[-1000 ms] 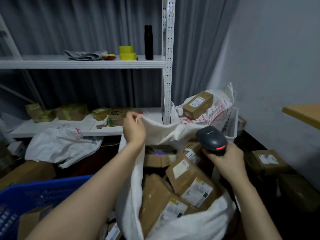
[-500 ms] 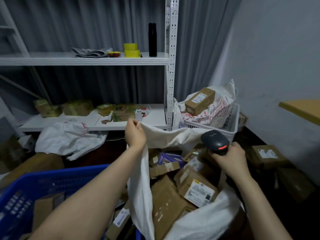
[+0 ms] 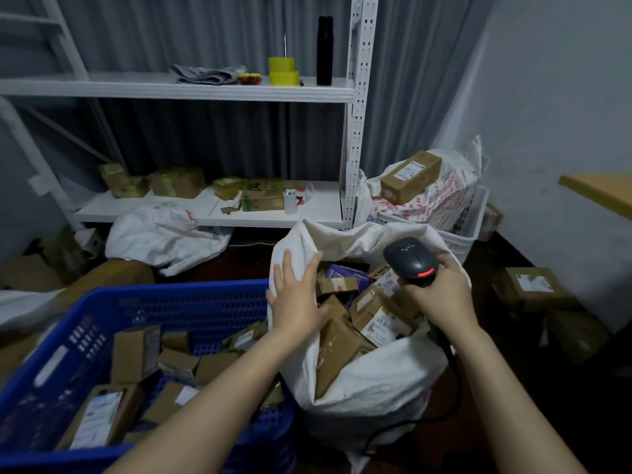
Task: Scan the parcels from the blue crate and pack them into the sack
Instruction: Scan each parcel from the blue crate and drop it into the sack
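looks down on the sack (image 3: 376,388), mouth open and slumped, heaped close to the rim with brown parcels (image 3: 371,318). presses the left hand (image 3: 295,302) flat on the sack's left wall, fingers spread wide, holding nothing. grips the scanner (image 3: 410,260) in the right hand (image 3: 441,295), fingers curled round its handle, above the sack's far right rim, showing red at its front edge. carries no parcel in either hand.

reads as a pause between parcels: steadying or widening the sack's mouth, not scanning. leaves plenty to do, judging by the crate (image 3: 191,302) just left of the sack, touching it or nearly so, with a loose layer of boxes on its floor, some label-up, some not.

calls next for lifting the left hand off the sack, reaching down and left into the crate, and taking one box, best one with its label already showing. needs then the scanner swung across and aimed at that label before dropping the box into the sack. should mind the slack rim: likely to fold inward once let go, with little room on top of the heap.
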